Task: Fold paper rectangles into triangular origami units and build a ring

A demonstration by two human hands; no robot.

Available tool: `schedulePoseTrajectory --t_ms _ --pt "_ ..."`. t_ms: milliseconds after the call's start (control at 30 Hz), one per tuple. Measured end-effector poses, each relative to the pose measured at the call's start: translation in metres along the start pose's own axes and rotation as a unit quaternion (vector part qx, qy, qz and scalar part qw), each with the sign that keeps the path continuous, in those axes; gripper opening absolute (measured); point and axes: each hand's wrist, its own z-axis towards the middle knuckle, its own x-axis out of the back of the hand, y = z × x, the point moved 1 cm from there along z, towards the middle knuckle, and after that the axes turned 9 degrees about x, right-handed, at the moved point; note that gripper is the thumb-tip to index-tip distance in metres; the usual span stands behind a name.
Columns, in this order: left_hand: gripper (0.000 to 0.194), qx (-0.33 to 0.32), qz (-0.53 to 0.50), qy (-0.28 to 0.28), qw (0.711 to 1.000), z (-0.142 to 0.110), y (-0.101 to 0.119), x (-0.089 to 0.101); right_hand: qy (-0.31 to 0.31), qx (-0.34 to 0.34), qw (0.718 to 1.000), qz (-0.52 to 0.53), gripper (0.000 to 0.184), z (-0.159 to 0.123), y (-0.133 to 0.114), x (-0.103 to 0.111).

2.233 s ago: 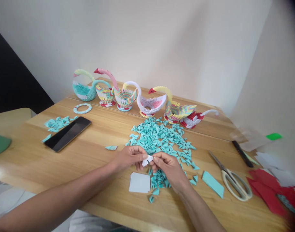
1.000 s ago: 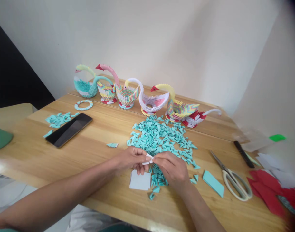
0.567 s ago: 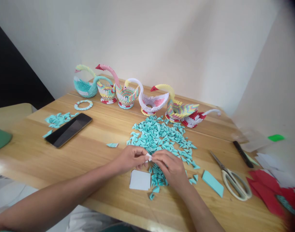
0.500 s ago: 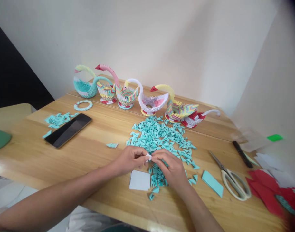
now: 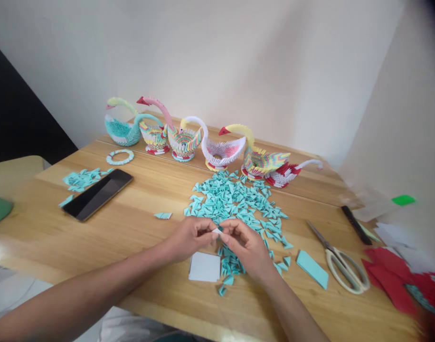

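Observation:
A small folded piece of white paper (image 5: 216, 231) is pinched between my two hands. My left hand (image 5: 195, 236) grips it from the left with thumb and fingers closed. From the other side my right hand (image 5: 245, 244) holds its right edge, thumb towards me. Below the left hand lies a stack of white paper slips (image 5: 204, 267). A heap of folded turquoise paper triangles (image 5: 229, 194) spreads behind and beneath the hands, partly covered by the right one. One short joined row of turquoise pieces (image 5: 163, 215) rests left of the heap.
Several folded-paper swans (image 5: 222, 152) line the table's back. At left are a paper ring (image 5: 120, 156), a phone (image 5: 98, 194) and more turquoise pieces (image 5: 84, 179). Turquoise slips (image 5: 312, 269), scissors (image 5: 340, 261), a black-handled tool (image 5: 355, 225) and red paper (image 5: 388, 273) lie at right.
Both hands still hold the white paper. The right fingers have shifted around it, the thumb now lower along its edge. The whole view has moved slightly.

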Motion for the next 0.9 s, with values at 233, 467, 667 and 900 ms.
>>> schedulePoseTrajectory --t_ms 233,467,667,900 --pt "0.029 0.021 -0.023 0.003 1.0 0.0 0.005 0.0 0.041 0.026 0.998 -0.048 0.02 0.003 -0.003 0.005" --pt "0.027 0.03 -0.003 0.019 0.999 0.001 0.003 0.002 0.005 -0.009 0.999 -0.044 0.022 0.004 -0.001 0.007" --pt "0.024 0.003 0.02 -0.014 1.0 -0.002 0.005 0.002 0.012 -0.06 0.998 -0.004 0.029 0.004 -0.001 0.009" --pt "0.017 -0.017 0.061 0.026 0.998 -0.003 0.014 0.002 0.008 -0.078 0.997 0.027 0.033 0.004 -0.006 0.011"
